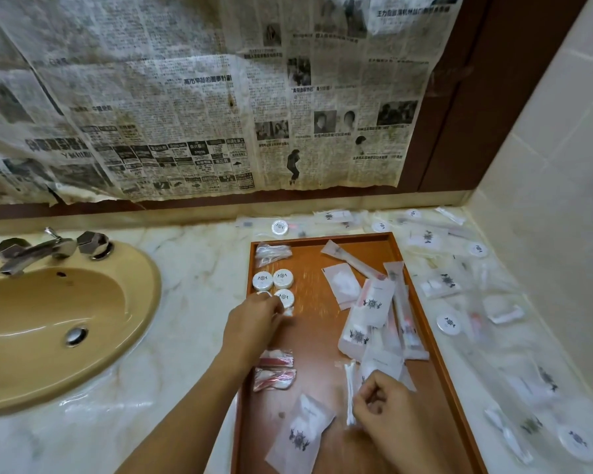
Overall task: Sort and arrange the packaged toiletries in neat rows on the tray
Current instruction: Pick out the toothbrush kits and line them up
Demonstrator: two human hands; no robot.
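Reaching across the near-left part of the wooden tray [415, 278], the left hand [250, 323] has its fingers bent down over a cluster of small round white tins [283, 278] lined up along the tray's left edge; the fingertips cover one tin and touch the one beside it, but whether they actually pinch a tin cannot be told. Nearer the camera, the right hand [387, 405] is curled, thumb and fingertips pinched on a clear packet of cotton swabs [349, 388] that stands almost upright over the tray floor. Below the left hand, two clear packets with red contents [274, 378] lie one behind the other by the left rim. A white sachet with a dark emblem [300, 436] lies flat at the tray's near end. In the middle and right of the tray, a loose heap of white sachets and long thin packets [374, 313] overlaps at mixed angles. Outside the tray, more packets and round tins [448, 323] lie scattered over the marble counter [199, 275] behind and to the right. A tan sink [48, 313] with a metal tap [31, 251] sits to the left.
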